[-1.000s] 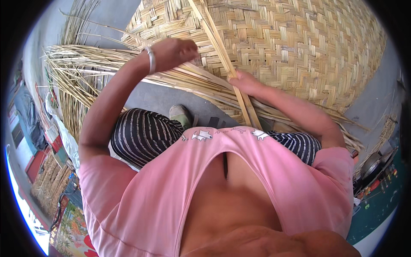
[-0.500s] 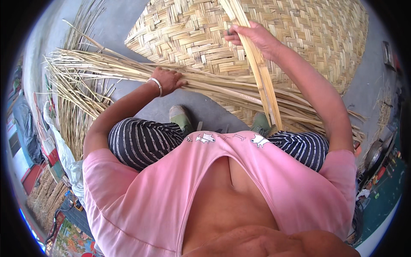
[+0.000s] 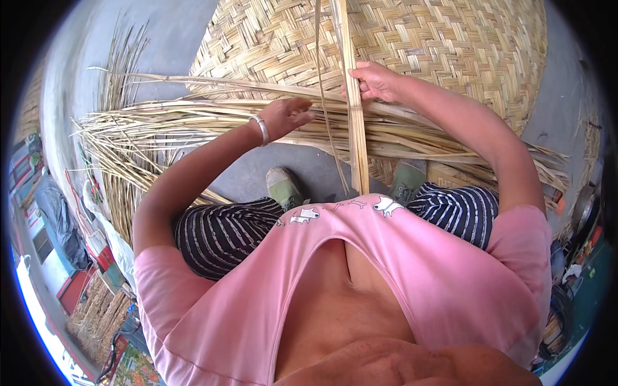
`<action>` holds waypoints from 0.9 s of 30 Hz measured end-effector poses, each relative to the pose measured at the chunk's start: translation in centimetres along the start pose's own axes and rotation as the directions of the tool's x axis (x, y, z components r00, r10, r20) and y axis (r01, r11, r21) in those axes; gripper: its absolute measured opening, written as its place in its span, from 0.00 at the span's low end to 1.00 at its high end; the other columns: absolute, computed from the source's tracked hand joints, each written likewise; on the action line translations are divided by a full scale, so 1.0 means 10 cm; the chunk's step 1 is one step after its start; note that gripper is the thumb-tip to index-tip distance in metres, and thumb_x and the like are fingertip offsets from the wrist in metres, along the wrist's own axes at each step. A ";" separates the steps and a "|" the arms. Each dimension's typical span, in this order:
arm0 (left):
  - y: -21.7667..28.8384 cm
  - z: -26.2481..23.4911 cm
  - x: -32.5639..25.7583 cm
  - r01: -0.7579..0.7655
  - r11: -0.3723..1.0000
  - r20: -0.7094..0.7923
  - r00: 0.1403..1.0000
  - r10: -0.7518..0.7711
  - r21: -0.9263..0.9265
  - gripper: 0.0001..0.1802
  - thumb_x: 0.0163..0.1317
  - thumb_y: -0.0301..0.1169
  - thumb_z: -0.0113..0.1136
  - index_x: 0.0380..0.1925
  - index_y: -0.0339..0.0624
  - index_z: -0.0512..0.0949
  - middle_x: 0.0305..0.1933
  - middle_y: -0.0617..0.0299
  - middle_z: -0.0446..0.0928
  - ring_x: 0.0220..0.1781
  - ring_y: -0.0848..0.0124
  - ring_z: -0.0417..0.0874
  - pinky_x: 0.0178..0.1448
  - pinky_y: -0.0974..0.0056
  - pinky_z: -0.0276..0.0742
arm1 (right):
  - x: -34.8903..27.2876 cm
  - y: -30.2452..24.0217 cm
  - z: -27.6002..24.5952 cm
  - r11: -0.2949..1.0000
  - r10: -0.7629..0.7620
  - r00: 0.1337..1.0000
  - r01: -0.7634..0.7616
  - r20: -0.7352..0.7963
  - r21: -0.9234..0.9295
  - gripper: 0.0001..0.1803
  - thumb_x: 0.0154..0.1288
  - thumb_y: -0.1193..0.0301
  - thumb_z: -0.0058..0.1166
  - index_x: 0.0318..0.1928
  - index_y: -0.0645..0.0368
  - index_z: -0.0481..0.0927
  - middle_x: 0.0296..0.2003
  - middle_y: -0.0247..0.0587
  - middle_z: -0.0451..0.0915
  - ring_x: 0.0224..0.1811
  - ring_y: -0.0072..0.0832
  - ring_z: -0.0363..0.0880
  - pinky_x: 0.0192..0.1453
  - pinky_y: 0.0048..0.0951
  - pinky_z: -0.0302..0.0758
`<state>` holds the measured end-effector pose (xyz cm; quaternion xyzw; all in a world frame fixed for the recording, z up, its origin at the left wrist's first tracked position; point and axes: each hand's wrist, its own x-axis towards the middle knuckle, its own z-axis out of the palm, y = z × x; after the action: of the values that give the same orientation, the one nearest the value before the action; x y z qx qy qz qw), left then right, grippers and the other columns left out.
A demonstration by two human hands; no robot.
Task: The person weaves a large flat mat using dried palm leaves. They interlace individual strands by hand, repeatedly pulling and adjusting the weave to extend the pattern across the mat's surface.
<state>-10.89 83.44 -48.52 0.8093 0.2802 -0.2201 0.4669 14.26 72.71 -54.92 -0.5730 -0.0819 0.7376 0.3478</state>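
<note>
My right hand (image 3: 376, 82) pinches a long, flat reed strip (image 3: 356, 128), which runs upright from the top of the view down toward my shirt. A thinner, slightly bent strip (image 3: 326, 109) hangs just left of it. My left hand (image 3: 288, 118), with a bracelet at the wrist, is over the bundle of reed strips (image 3: 212, 112); its fingers are apart and point toward the thin strip, with nothing held. That bundle lies crosswise in front of my feet and partly covers the edge of a woven mat (image 3: 444, 55).
A second pile of thin reeds (image 3: 119, 186) stretches along the left. My green shoes (image 3: 283, 188) stand on the grey floor (image 3: 241, 164) near the bundle. Cloth and mixed objects lie at the far left; a dark round pan (image 3: 582, 204) and small items are at the right.
My left hand has lifted off the bundle and shifted right. My right hand has moved lower and left with the strip, now more upright. The thin strip now hangs apart from it.
</note>
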 end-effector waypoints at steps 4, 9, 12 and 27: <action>0.11 0.35 0.31 0.154 0.956 -0.081 0.980 -0.179 -0.249 0.42 0.63 0.53 0.64 0.66 0.32 0.65 0.55 0.45 0.80 0.56 0.61 0.82 0.59 0.61 0.77 | 0.09 -0.07 0.01 0.996 -0.068 0.997 0.066 0.037 0.053 0.22 0.74 0.59 0.51 0.58 0.58 0.66 0.48 0.49 0.80 0.48 0.36 0.84 0.51 0.40 0.83; 0.04 0.42 0.85 0.363 0.741 0.118 0.924 -0.363 -0.564 0.24 0.64 0.47 0.63 0.47 0.37 0.78 0.38 0.56 0.84 0.34 0.69 0.86 0.39 0.66 0.79 | 0.05 0.01 0.00 0.987 -0.157 0.980 0.153 -0.121 -0.041 0.28 0.63 0.59 0.66 0.55 0.59 0.67 0.34 0.38 0.79 0.28 0.25 0.78 0.29 0.30 0.78; 0.33 0.47 0.87 0.299 0.641 0.145 0.948 -0.282 -0.707 0.16 0.66 0.46 0.62 0.40 0.44 0.78 0.34 0.62 0.83 0.33 0.72 0.85 0.34 0.68 0.76 | 0.03 0.00 -0.02 0.991 -0.136 0.986 0.134 -0.098 -0.026 0.21 0.65 0.64 0.61 0.52 0.56 0.67 0.33 0.37 0.78 0.26 0.25 0.76 0.26 0.30 0.74; 0.82 0.90 0.39 0.068 -0.016 0.070 0.963 -0.262 -0.998 0.18 0.68 0.49 0.58 0.50 0.52 0.78 0.39 0.65 0.81 0.42 0.70 0.81 0.49 0.60 0.76 | -0.06 -0.06 0.01 0.957 -0.288 0.948 0.290 0.135 0.003 0.38 0.71 0.37 0.42 0.58 0.62 0.72 0.44 0.42 0.79 0.45 0.27 0.77 0.50 0.37 0.76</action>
<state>-3.39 73.13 -49.93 0.2187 0.4781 0.0440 0.8495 14.48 72.87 -54.10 -0.5070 -0.1942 0.7147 0.4410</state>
